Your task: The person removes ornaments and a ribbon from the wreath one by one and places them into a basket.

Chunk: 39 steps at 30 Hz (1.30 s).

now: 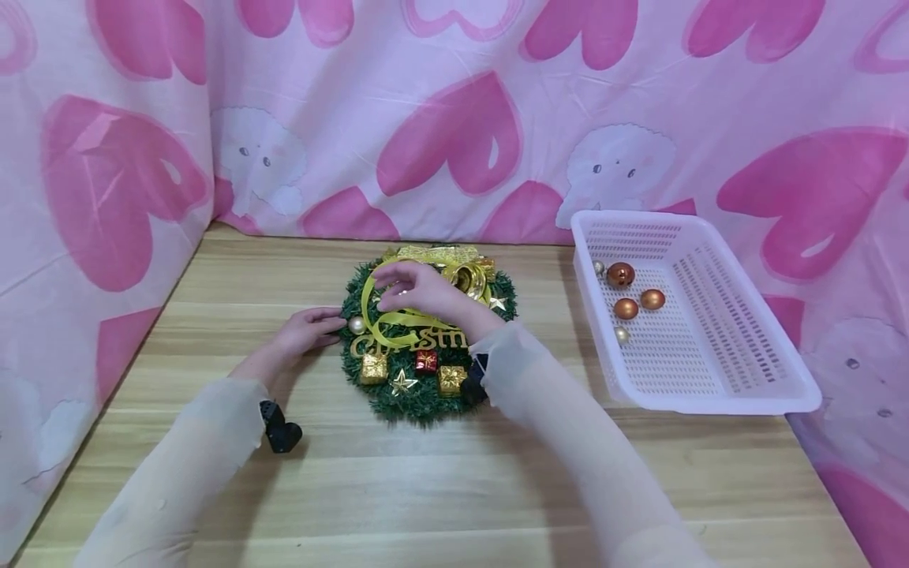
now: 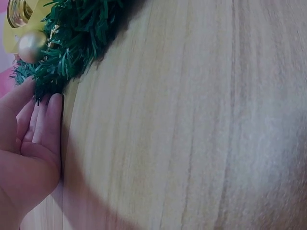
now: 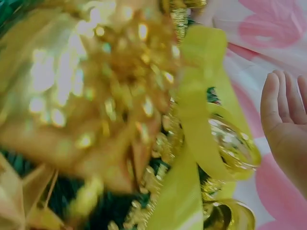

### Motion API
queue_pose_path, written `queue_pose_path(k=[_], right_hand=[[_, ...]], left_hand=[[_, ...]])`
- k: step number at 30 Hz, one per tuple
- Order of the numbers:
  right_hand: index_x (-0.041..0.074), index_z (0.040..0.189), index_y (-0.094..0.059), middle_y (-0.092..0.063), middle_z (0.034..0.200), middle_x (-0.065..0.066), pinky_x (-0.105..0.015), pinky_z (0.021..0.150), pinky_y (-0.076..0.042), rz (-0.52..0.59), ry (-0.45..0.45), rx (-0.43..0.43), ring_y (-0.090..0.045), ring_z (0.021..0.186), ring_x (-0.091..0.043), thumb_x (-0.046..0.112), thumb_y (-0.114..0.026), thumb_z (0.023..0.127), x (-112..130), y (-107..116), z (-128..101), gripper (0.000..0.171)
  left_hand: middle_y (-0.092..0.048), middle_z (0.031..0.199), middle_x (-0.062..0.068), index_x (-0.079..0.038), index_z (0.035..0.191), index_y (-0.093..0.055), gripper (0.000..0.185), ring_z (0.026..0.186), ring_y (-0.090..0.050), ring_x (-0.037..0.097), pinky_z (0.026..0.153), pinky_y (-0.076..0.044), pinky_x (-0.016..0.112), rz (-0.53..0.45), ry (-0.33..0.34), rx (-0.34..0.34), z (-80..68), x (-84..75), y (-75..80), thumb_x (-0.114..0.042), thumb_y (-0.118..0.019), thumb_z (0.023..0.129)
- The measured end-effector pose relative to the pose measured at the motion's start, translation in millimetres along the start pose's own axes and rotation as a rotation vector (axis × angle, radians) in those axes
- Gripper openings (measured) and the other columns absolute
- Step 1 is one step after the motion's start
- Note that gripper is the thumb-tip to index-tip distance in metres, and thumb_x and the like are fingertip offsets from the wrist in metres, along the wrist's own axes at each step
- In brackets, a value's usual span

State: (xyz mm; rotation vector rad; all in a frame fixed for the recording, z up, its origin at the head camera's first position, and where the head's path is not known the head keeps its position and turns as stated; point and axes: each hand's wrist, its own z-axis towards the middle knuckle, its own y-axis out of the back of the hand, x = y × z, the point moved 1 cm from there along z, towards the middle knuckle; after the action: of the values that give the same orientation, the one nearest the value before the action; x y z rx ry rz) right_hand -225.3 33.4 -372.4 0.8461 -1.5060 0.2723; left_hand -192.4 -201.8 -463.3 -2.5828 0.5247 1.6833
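A Christmas wreath [image 1: 426, 339] is steadied at its left edge by the flat, open left hand [image 1: 307, 331]; the right hand [image 1: 415, 290], loosely curled and holding nothing discernible, is raised over its yellow ribbon [image 1: 398, 315].

I see a pale wood-grain bench [image 1: 497, 489] running between pink heart-print cloth walls. A green wreath [image 1: 426, 394] with gold trimmings lies flat near its middle. To the right, well apart from the wreath, a white perforated basket [image 1: 738, 379] sits on the boards, its far end reaching the cloth.
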Motion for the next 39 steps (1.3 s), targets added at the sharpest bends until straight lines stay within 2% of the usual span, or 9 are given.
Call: queue_pose_path(k=[8,20,24,30,33,36,39], right_hand=[[0.011,0.132,-0.051,-0.057,0.131,-0.008,-0.026,0.092,-0.053,-0.079,-0.025,0.06,-0.057,0.108,-0.018,0.014,-0.071,0.083,-7.1,-15.1,13.5,0.053],[0.012,0.134,-0.051,-0.056,0.132,-0.005,-0.02,0.084,-0.053,-0.172,-0.063,0.149,-0.058,0.102,-0.017,0.012,-0.071,0.082,-20.9,-40.7,25.8,0.055],[0.013,0.134,-0.051,-0.055,0.133,-0.004,-0.019,0.08,-0.054,-0.2,-0.101,0.121,-0.059,0.097,-0.014,0.012,-0.073,0.081,-27.0,-46.5,27.9,0.058],[0.013,0.133,-0.053,-0.057,0.131,-0.004,-0.018,0.074,-0.054,-0.255,-0.124,0.062,-0.057,0.082,-0.011,0.011,-0.073,0.08,-30.0,-52.3,30.9,0.056],[0.013,0.131,-0.054,-0.059,0.128,-0.004,-0.019,0.078,-0.053,-0.327,-0.122,0.028,-0.058,0.087,-0.013,0.011,-0.073,0.081,-28.1,-56.3,31.8,0.054],[0.013,0.129,-0.056,-0.061,0.125,-0.004,-0.02,0.086,-0.052,-0.387,-0.127,-0.006,-0.058,0.101,-0.013,0.011,-0.072,0.081,-27.0,-60.1,32.1,0.051],[0.014,0.127,-0.058,-0.062,0.122,-0.003,-0.023,0.086,-0.053,-0.407,-0.14,-0.026,-0.059,0.104,-0.016,0.01,-0.072,0.081,-26.9,-62.5,31.9,0.048]], left_hand=[[-0.033,0.147,0.023,0.001,0.143,-0.03,0.057,0.087,-0.057,-0.007,0.095,-0.05,0.017,-0.001,0.001,0.004,0.1,-0.2,0.1,-0.021,-0.053,0.096],[-0.036,0.147,0.02,0.001,0.142,-0.034,0.053,0.101,-0.057,0.001,0.097,-0.049,0.019,0.009,-0.009,0.003,-0.2,-0.2,-1.6,-0.021,-0.051,0.097],[-0.037,0.146,0.02,0.001,0.141,-0.035,0.052,0.104,-0.057,0.002,0.096,-0.049,0.018,0.002,-0.024,-0.006,-0.5,1.0,-1.3,-0.021,-0.052,0.096],[-0.037,0.146,0.021,0.001,0.141,-0.035,0.054,0.097,-0.057,-0.002,0.095,-0.05,0.017,-0.005,-0.027,-0.018,-2.1,0.5,-1.3,-0.02,-0.053,0.095],[-0.035,0.147,0.021,0.001,0.141,-0.034,0.054,0.099,-0.058,-0.001,0.096,-0.05,0.018,0.0,-0.025,-0.02,-2.8,-0.5,-1.3,-0.02,-0.053,0.095],[-0.036,0.146,0.021,0.001,0.141,-0.035,0.053,0.103,-0.058,0.002,0.097,-0.049,0.02,-0.004,-0.022,-0.015,-2.5,-1.4,-2.6,-0.02,-0.052,0.096],[-0.035,0.147,0.022,0.002,0.142,-0.034,0.053,0.106,-0.057,0.004,0.099,-0.049,0.021,-0.007,-0.023,-0.008,-1.9,-1.2,-3.0,-0.019,-0.051,0.096]])
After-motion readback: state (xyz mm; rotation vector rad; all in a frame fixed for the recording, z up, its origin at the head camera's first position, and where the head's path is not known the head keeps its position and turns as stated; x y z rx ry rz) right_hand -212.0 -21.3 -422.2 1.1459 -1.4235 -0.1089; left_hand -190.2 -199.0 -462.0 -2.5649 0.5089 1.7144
